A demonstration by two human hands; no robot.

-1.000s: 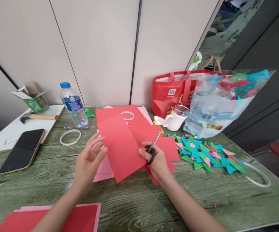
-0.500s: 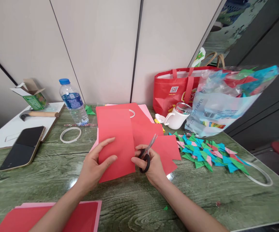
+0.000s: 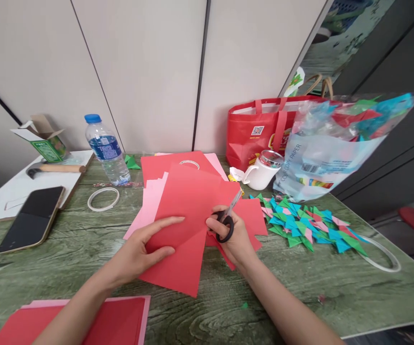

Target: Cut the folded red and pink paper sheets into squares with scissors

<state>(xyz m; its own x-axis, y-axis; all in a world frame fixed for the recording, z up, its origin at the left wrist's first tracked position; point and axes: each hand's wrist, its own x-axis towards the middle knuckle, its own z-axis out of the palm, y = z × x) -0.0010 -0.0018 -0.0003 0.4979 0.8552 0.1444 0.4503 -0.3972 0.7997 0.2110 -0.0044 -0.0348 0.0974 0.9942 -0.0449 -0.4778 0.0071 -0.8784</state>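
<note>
A red sheet of paper [image 3: 188, 196] is held up in front of me, tilted to the right. My left hand [image 3: 138, 251] grips its left side, with the thumb and a finger lying over the front; the other fingers are hidden. My right hand [image 3: 237, 242] is closed around black-handled scissors [image 3: 226, 223], whose blades point up and to the right. Its thumb and fingertips also pinch the sheet's right edge. Behind lie more red sheets [image 3: 251, 215] and pink paper [image 3: 140, 215].
Folded paper pieces [image 3: 300, 220] lie at right, before a clear plastic bag [image 3: 321, 163], a white mug [image 3: 262, 172] and a red bag [image 3: 244, 129]. At left are a bottle [image 3: 108, 148], tape roll [image 3: 103, 199], phone [image 3: 30, 220], hammer [image 3: 59, 168] and box [image 3: 49, 146]. Red paper [image 3: 117, 321] lies in front.
The red sheet has turned clockwise and its lower edge has swung down. My right hand with the scissors has moved slightly up and right. More pink paper shows at left.
</note>
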